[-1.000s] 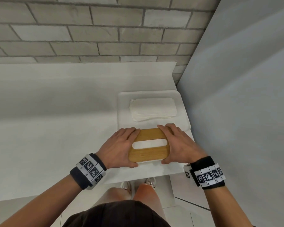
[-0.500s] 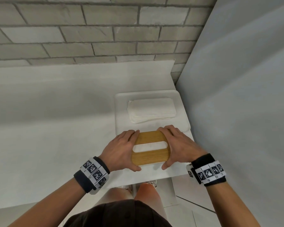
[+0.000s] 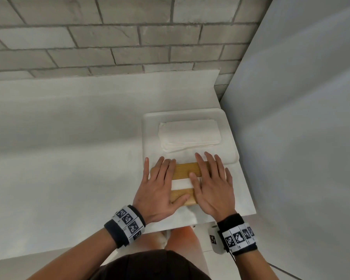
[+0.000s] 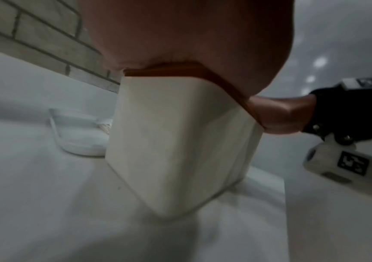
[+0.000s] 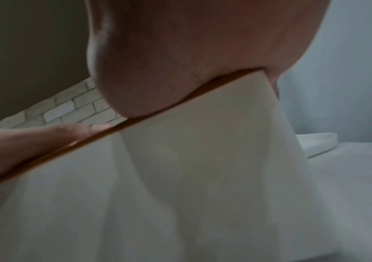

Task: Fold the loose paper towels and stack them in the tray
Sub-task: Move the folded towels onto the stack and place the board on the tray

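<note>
Both hands lie flat, fingers straight: left hand (image 3: 160, 190) and right hand (image 3: 211, 184) press the smooth wooden lid (image 3: 187, 170) of a white box (image 4: 180, 141). Just beyond their fingertips, soft folded paper towels (image 3: 189, 134) sit in a rounded white tray (image 3: 150, 126).

Left hand (image 3: 160, 190), right hand (image 3: 211, 185): flat, fingers straight, seemingly pressing down.

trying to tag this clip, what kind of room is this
Probably a washroom or kitchen corner, though no sink or tap shows. The clues: a grey brick-tile wall, a white counter, and a tray of folded paper towels behind a wooden-lidded tissue box.
</note>
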`<control>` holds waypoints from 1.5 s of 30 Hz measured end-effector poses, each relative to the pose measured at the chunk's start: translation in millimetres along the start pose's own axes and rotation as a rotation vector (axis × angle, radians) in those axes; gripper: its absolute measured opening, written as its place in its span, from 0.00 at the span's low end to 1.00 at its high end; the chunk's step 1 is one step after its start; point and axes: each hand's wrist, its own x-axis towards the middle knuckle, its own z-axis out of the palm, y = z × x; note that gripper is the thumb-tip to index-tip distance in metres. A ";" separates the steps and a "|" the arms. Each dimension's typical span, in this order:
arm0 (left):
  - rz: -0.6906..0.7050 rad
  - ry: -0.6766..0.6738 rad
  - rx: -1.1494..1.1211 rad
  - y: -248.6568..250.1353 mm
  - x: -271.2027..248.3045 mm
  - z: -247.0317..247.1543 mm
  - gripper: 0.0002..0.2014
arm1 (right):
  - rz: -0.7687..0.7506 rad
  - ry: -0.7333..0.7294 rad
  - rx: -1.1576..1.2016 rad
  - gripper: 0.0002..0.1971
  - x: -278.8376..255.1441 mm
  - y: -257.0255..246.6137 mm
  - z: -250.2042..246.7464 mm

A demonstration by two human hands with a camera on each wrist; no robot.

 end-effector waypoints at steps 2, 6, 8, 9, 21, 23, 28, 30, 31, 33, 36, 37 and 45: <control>0.002 -0.019 0.048 -0.2 0.5 1.2 0.54 | 0.007 0.000 -0.026 0.33 0.1 -1.8 1.5; 0.022 0.012 0.038 -2.5 1.1 3.7 0.61 | -0.029 -0.016 0.011 0.32 0.0 3.6 1.5; 0.021 0.013 0.026 -4.2 1.9 3.4 0.65 | -0.062 -0.005 0.045 0.30 0.5 10.3 3.4; 0.019 0.012 0.022 -4.5 2.0 3.2 0.66 | -0.070 0.020 0.047 0.30 -0.8 12.3 4.5; -0.001 0.059 -0.040 -5.7 2.5 7.6 0.58 | 0.279 0.217 0.024 0.21 -28.7 -65.1 14.3; -0.006 0.053 -0.038 -6.2 2.4 8.2 0.59 | 0.347 0.190 0.039 0.19 -23.7 -72.6 14.3; -0.006 0.020 -0.036 -7.8 2.1 7.8 0.64 | 0.501 0.180 0.151 0.06 -13.0 -74.7 14.3; -0.006 0.023 -0.038 -7.4 1.9 8.4 0.63 | 0.532 0.174 0.159 0.04 -11.3 -75.2 16.6; -0.008 0.024 -0.038 -6.8 1.6 8.4 0.63 | 0.537 0.182 0.164 0.04 -11.5 -75.3 18.5; -0.011 0.022 -0.037 -6.9 1.1 7.7 0.63 | 0.527 0.225 0.192 0.05 -13.7 -74.9 22.1; -0.009 0.020 -0.037 -6.8 0.6 7.4 0.63 | 0.490 0.281 0.269 0.08 -18.5 -73.9 22.5; -0.010 0.020 -0.038 -6.8 0.7 7.4 0.63 | 0.481 0.292 0.282 0.09 -19.1 -74.0 22.2; -0.013 0.007 -0.030 -6.1 0.3 7.0 0.64 | 0.398 0.330 0.232 0.09 -25.8 -72.5 24.1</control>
